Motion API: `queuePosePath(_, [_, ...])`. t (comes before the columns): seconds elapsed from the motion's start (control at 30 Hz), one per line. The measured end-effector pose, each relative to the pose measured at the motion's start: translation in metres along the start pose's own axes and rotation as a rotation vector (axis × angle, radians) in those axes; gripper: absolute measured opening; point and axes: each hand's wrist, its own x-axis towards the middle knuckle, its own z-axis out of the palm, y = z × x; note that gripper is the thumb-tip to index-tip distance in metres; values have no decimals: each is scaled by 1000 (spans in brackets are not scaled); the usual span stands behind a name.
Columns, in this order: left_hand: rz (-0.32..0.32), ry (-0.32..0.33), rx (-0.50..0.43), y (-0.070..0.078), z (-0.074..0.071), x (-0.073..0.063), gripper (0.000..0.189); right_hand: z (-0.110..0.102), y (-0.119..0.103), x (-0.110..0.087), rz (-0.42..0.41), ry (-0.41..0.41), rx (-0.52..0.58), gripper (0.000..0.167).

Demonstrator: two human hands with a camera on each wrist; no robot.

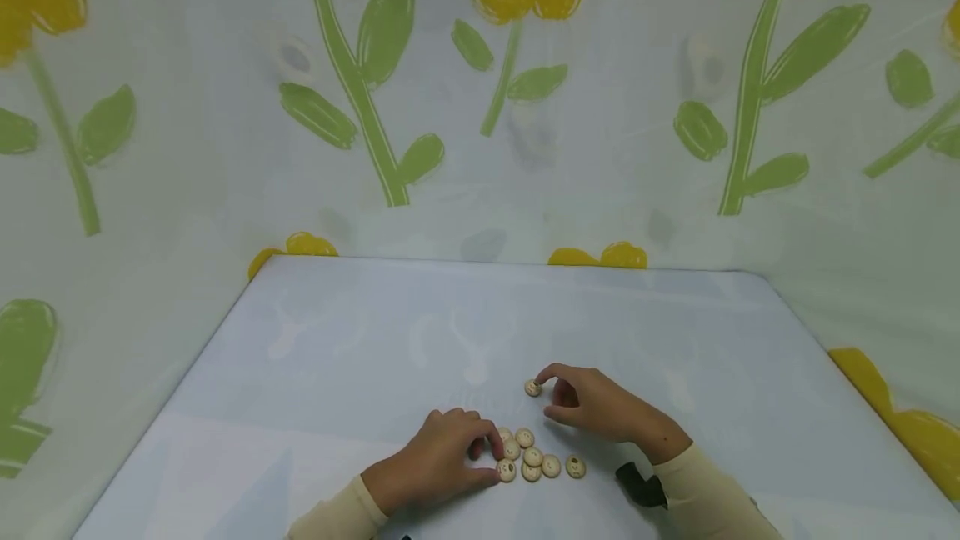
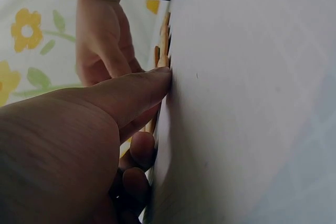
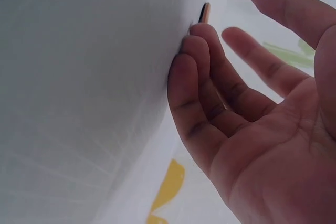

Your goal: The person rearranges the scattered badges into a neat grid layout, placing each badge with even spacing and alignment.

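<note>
Several small round wooden discs with dark face-like markings (image 1: 532,457) lie in a loose cluster on the table, some overlapping. At the cluster's left side is my left hand (image 1: 442,457), its fingers bent and its thumb tip right at the edge of the nearest disc (image 1: 507,471). A gap shows between that thumb and the index finger. Farther back, a single disc (image 1: 532,388) lies apart, and the index fingertip of my right hand (image 1: 600,402) touches it. The right thumb stays away from this disc. In the right wrist view, the right hand's fingers (image 3: 184,77) are gently bent close to the tabletop.
The table (image 1: 337,340) has a pale, faintly patterned surface. One disc (image 1: 576,467) sits slightly right of the cluster. A dark band (image 1: 641,486) is at the right wrist. Behind the table hangs a white curtain (image 1: 600,148) printed with yellow flowers and green leaves.
</note>
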Motion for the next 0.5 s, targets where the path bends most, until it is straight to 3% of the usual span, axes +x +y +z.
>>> queuePosePath(0.5, [4, 4, 0, 1, -2, 0, 17, 8, -17, -8, -128, -58, 15, 16])
